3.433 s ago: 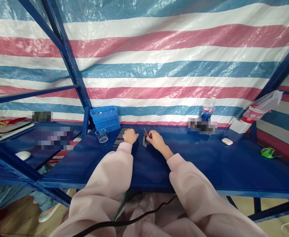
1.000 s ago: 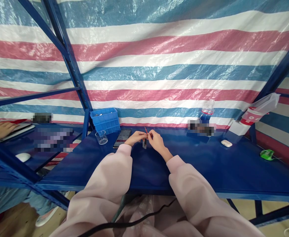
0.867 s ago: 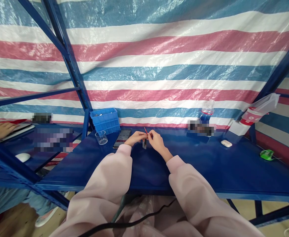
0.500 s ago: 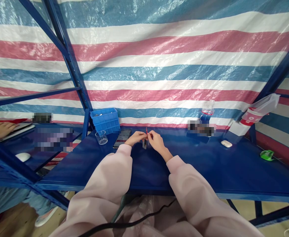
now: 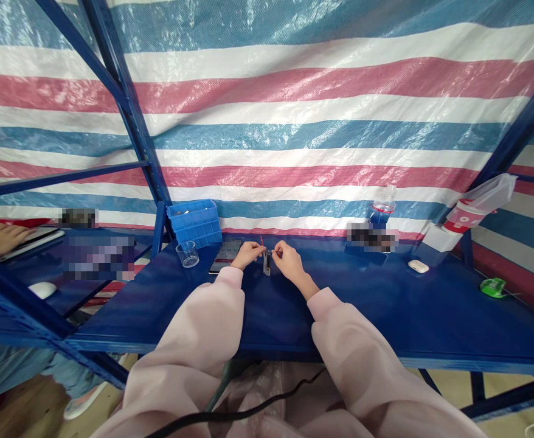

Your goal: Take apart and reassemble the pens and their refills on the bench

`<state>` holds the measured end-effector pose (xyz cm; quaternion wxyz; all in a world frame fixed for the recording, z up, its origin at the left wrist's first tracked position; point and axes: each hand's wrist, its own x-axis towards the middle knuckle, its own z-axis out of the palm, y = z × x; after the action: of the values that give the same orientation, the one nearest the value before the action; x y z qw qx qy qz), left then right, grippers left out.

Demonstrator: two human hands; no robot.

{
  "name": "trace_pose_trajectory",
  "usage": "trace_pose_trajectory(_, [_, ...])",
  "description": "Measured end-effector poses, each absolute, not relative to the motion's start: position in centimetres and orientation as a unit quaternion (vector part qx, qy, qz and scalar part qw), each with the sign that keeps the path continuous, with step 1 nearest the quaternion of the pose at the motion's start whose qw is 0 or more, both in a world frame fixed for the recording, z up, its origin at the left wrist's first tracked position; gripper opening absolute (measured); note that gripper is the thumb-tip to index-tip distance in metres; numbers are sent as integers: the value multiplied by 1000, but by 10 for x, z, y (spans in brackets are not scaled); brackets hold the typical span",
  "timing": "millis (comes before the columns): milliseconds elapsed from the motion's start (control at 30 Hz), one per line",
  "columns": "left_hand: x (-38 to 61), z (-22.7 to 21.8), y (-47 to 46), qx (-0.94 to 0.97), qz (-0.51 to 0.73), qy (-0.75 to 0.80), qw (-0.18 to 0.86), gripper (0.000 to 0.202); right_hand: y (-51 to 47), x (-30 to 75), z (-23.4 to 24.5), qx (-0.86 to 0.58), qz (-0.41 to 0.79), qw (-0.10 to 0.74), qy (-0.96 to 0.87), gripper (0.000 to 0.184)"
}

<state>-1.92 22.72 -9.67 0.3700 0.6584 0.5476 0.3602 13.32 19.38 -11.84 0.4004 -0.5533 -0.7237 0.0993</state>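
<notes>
My left hand (image 5: 250, 255) is closed in a pinch on a thin red stick-like piece (image 5: 262, 241) that points upward from its fingertips. A short gap to the right, my right hand (image 5: 287, 260) is curled with thumb and forefinger together. Whatever those right fingertips hold, if anything, is too small to make out. Between the two hands, several slim dark and silvery sticks (image 5: 267, 263) are bunched on the blue table (image 5: 276, 316). Just left of my left hand lies a phone (image 5: 225, 255) with its screen lit.
A clear plastic cup (image 5: 187, 255) stands before a blue compartment bin (image 5: 194, 224). To the right are a bottle (image 5: 381, 210), a white earbud-like case (image 5: 418, 266), a green item (image 5: 493, 287) and a red paper cup (image 5: 463, 218). At far left, another person's hand (image 5: 2, 240) rests on a device.
My hands were together at the red piece and have drawn apart. The red piece has moved left and slightly down with my left hand.
</notes>
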Motion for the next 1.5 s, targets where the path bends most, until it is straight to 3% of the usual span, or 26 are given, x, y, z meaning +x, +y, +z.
trace_pose_trajectory(233, [-24, -102, 231, 673, 308, 609, 285, 24, 192, 133, -118, -578, 95, 349, -732, 13])
trace_pose_trajectory(467, [-24, -98, 225, 681, 227, 626, 304, 26, 193, 134, -121, -578, 105, 303, -750, 22])
trace_pose_trajectory(767, [-24, -98, 224, 687, 210, 625, 305, 24, 192, 133, -122, -590, 122, 241, -761, 15])
trace_pose_trajectory(1500, [-21, -98, 222, 691, 227, 645, 235, 21, 191, 132, -120, -587, 119, 219, -770, 10])
